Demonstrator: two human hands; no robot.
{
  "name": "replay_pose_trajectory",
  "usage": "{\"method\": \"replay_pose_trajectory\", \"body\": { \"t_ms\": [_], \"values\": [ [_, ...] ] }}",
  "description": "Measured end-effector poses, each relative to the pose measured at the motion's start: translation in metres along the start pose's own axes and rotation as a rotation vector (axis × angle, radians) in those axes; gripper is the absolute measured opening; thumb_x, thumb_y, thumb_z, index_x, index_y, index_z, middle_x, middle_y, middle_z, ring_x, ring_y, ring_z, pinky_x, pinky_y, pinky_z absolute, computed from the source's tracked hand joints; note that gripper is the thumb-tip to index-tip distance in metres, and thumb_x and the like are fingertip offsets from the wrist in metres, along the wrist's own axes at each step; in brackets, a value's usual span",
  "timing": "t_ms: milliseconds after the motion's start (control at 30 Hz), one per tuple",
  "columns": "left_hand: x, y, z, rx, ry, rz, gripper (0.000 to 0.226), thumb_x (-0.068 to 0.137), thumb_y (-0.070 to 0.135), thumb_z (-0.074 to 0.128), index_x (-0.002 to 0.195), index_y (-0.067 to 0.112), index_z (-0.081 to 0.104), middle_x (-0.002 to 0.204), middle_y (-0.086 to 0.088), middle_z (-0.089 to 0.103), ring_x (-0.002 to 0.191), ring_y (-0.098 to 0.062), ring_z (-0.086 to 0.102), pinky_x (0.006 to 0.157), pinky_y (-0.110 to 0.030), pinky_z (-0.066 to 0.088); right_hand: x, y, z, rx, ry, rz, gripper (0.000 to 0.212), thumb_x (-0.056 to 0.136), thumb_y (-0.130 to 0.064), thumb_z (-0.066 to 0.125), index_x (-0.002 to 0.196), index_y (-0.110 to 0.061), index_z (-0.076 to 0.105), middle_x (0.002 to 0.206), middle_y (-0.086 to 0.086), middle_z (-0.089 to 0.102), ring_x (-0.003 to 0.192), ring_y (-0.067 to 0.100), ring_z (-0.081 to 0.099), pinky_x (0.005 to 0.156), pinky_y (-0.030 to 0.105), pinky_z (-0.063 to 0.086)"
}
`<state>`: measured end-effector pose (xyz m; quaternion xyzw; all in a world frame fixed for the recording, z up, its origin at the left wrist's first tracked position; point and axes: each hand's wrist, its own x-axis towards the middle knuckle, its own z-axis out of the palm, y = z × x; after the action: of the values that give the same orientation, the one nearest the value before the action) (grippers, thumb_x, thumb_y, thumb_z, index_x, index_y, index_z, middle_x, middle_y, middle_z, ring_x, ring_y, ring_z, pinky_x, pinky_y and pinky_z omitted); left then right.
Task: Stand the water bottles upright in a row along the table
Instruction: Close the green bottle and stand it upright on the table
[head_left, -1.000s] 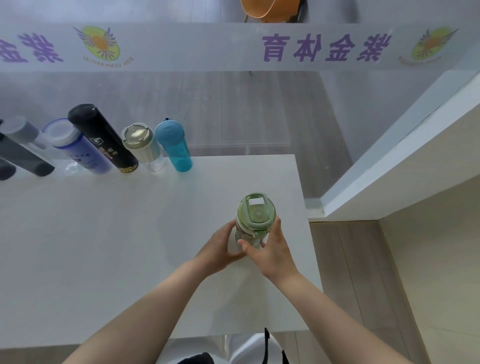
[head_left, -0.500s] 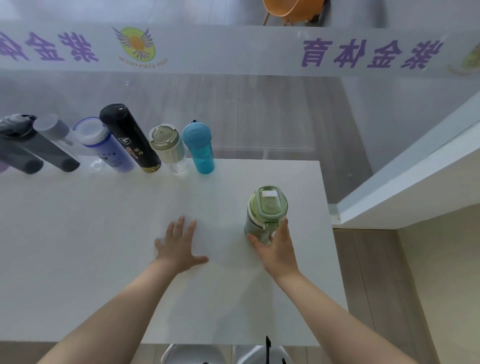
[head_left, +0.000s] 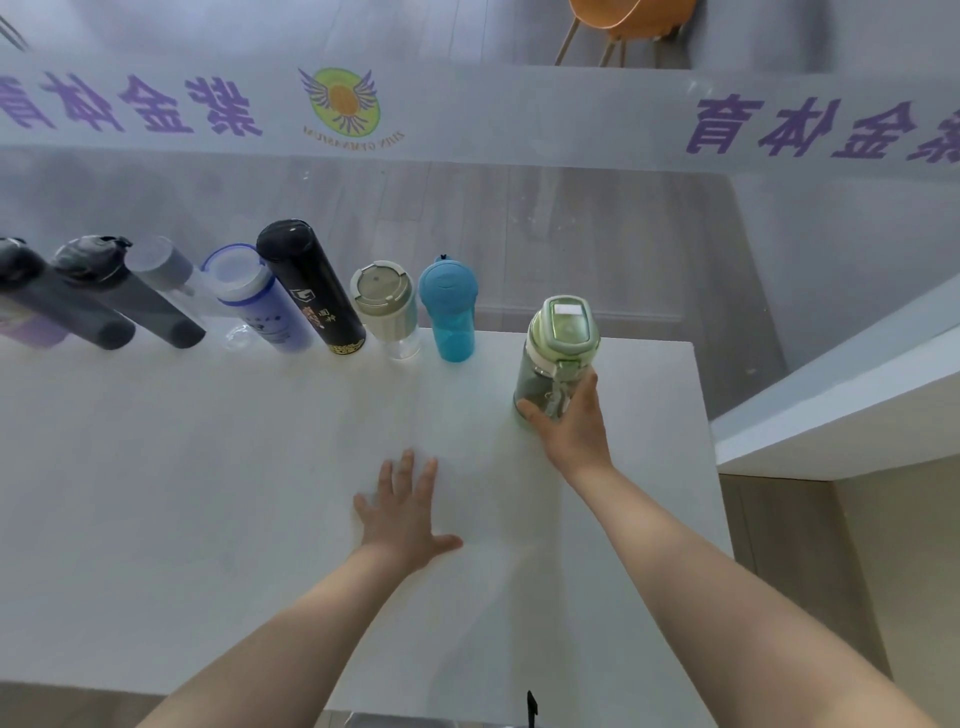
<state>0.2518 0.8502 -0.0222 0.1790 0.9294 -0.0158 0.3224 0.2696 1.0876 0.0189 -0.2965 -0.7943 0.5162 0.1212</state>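
Observation:
A green-lidded bottle (head_left: 558, 353) stands upright near the far right of the white table (head_left: 208, 493). My right hand (head_left: 569, 423) is wrapped around its lower body from the near side. My left hand (head_left: 402, 514) lies flat on the tabletop, fingers spread, holding nothing. Along the far edge stands a row of upright bottles: a teal bottle (head_left: 449, 309), a clear bottle with a beige lid (head_left: 387, 306), a tall black flask (head_left: 309, 286), a blue-purple bottle (head_left: 254, 296) and several dark grey ones (head_left: 130, 293) further left.
A glass partition with purple lettering and a winged logo (head_left: 340, 106) rises just behind the table's far edge. The table's right edge (head_left: 706, 447) drops to a wooden floor beside a white ledge (head_left: 831, 384). An orange chair (head_left: 623, 21) stands beyond the glass.
My right hand has carried the green-lidded bottle away from me toward the row at the far edge. My left hand let go of it a second ago and now rests flat on the table.

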Motion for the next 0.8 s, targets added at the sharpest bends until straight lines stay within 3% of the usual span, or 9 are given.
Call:
{"method": "replay_pose_trajectory", "body": {
  "t_ms": [333, 667, 800],
  "values": [
    [0.001, -0.001, 0.002, 0.001, 0.011, 0.01, 0.113, 0.072, 0.072, 0.058, 0.148, 0.034, -0.016, 0.158, 0.0, -0.026, 0.146, -0.029, -0.017, 0.112, -0.064, 0.011, 0.058, -0.02, 0.018, 0.009, -0.027, 0.03, 0.08, 0.075, -0.03, 0.079, 0.137, -0.017, 0.03, 0.133, -0.002, 0.048, 0.115, 0.014, 0.051, 0.093, 0.027, 0.041],
    [0.0, -0.002, 0.002, -0.019, 0.021, 0.012, 0.113, 0.072, 0.071, 0.06, 0.148, 0.034, -0.015, 0.158, 0.001, -0.026, 0.146, -0.029, -0.019, 0.112, -0.065, 0.007, 0.083, -0.022, 0.02, -0.006, -0.048, 0.032, 0.07, 0.073, -0.035, 0.079, 0.125, -0.028, 0.032, 0.124, -0.01, 0.05, 0.105, 0.011, 0.052, 0.077, 0.013, 0.034],
    [-0.002, 0.0, 0.0, -0.009, 0.016, 0.016, 0.112, 0.073, 0.071, 0.058, 0.148, 0.033, -0.016, 0.158, 0.001, -0.027, 0.146, -0.029, -0.019, 0.112, -0.064, 0.008, 0.085, -0.022, 0.018, -0.011, -0.059, 0.042, 0.073, 0.073, -0.037, 0.079, 0.127, -0.026, 0.031, 0.124, -0.009, 0.049, 0.107, 0.012, 0.051, 0.084, 0.023, 0.036]
  ]
}}
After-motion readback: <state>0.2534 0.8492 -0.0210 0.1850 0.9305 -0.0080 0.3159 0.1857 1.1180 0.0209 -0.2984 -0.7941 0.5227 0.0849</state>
